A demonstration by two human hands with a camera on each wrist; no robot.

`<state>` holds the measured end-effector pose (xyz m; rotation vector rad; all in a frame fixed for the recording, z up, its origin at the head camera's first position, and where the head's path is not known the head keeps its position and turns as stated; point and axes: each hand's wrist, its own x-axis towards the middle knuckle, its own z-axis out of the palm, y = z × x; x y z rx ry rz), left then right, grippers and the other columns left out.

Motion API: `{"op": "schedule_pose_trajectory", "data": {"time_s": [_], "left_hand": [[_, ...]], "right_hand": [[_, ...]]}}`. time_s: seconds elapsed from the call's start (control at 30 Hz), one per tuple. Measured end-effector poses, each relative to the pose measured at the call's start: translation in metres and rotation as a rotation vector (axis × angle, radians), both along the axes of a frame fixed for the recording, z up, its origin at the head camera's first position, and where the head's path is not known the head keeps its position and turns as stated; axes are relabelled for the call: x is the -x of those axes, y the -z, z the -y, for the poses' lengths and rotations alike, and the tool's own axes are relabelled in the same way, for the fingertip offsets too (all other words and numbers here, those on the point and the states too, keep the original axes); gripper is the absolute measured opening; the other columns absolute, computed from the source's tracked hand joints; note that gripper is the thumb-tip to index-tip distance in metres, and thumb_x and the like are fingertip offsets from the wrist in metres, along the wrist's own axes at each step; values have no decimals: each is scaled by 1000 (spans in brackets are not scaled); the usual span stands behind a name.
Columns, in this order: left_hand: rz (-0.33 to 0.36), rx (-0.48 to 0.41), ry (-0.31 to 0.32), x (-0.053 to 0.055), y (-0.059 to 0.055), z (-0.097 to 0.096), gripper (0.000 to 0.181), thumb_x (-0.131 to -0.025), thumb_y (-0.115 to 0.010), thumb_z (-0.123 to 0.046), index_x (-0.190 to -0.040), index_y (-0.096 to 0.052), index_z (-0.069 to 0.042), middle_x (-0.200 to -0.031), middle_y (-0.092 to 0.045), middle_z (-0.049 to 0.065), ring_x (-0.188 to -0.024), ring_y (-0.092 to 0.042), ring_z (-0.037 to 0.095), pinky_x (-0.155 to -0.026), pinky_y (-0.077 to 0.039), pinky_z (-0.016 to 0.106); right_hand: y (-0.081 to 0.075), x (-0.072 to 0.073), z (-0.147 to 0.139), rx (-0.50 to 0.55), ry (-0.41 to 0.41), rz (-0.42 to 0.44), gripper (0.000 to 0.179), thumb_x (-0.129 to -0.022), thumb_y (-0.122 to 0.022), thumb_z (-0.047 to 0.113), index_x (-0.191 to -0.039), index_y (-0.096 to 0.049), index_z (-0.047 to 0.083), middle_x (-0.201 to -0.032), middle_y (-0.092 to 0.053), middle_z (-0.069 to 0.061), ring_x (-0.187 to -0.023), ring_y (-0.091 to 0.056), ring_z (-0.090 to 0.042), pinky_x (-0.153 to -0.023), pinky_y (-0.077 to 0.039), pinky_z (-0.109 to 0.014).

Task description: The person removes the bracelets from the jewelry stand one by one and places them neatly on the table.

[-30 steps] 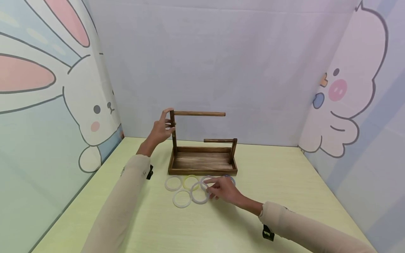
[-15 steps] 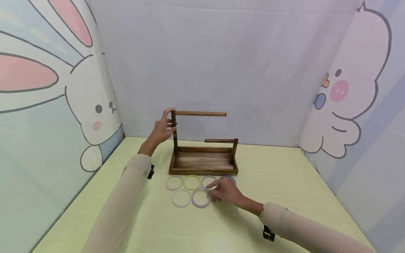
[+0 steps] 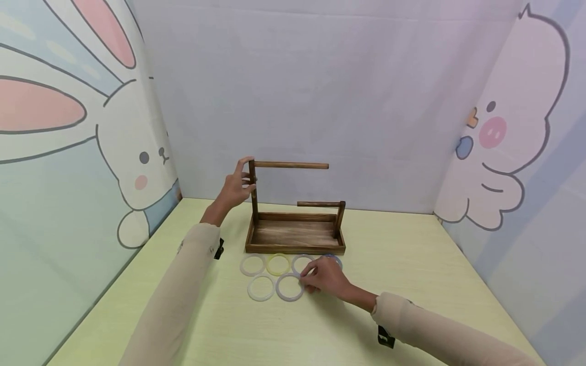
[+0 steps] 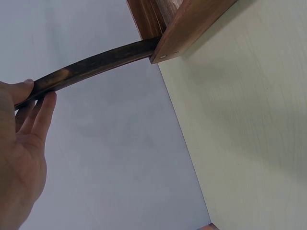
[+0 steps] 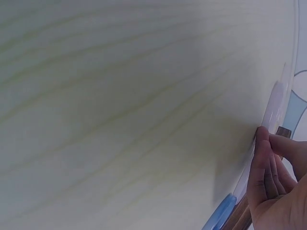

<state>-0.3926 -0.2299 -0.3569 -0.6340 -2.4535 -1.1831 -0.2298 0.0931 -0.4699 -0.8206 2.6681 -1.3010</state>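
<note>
My left hand (image 3: 234, 189) grips the tall upright post (image 4: 91, 64) of a dark wooden rack (image 3: 295, 249), thumb on one side and fingers on the other. The rack has a tray base, a long upper bar and a shorter lower bar, both bare. My right hand (image 3: 326, 276) pinches the right edge of a pale lilac ring (image 3: 290, 300) between thumb and forefinger, close over the table. Beside it on the left lies a white ring (image 3: 261, 300). In the right wrist view, the pinched ring (image 5: 273, 108) shows nearly edge-on.
Along the tray's front lie a pale ring (image 3: 241, 266), a yellow ring (image 3: 278, 275), another lilac ring (image 3: 293, 263) and a blue ring (image 3: 339, 261) partly behind my right hand. The pale table (image 3: 389, 244) meets a cloth backdrop (image 3: 366, 127) and printed side walls.
The pinched lilac ring has come down from a tilted pose overlapping the back rings to near flat beside the white ring. The white ring shifted slightly left. My left hand keeps its grip.
</note>
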Motion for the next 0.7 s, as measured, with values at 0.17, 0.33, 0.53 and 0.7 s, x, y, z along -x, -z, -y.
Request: {"op": "schedule_pose_trajectory", "data": {"time_s": [0.17, 0.33, 0.53, 0.7], "left_hand": [[0, 6, 0, 0, -1, -1, 84, -99, -66, 3, -161, -20, -30, -130, -65, 27, -119, -66, 43, -94, -58, 52], [-4, 1, -1, 1, -1, -1, 84, -98, -67, 4, -161, -21, -29, -129, -66, 27, -118, -67, 43, -93, -59, 53], [-10, 3, -10, 1, 2, 1, 85, -98, -67, 5, -161, -20, -28, -128, -67, 27, -118, -67, 43, -92, -59, 54], [-14, 2, -14, 0, 4, 2, 86, -98, -67, 5, -161, -20, -30, -128, -66, 27, -119, -67, 43, -92, -58, 54]], "right_hand": [[-1, 0, 0, -4, 17, 4, 5, -90, -81, 9, -86, -81, 5, -64, -73, -2, -51, -70, -17, -45, -54, -25], [1, 0, 1, 14, 17, 6, 5, -90, -81, 8, -87, -81, 4, -65, -74, -3, -51, -71, -18, -45, -55, -26], [2, 0, 1, 30, 20, 27, 6, -90, -81, 9, -88, -81, 3, -68, -75, -3, -54, -72, -18, -48, -57, -27], [-2, -1, -1, 37, 18, 40, 5, -90, -81, 9, -88, -80, 5, -69, -75, -5, -55, -73, -20, -49, -59, -30]]}}
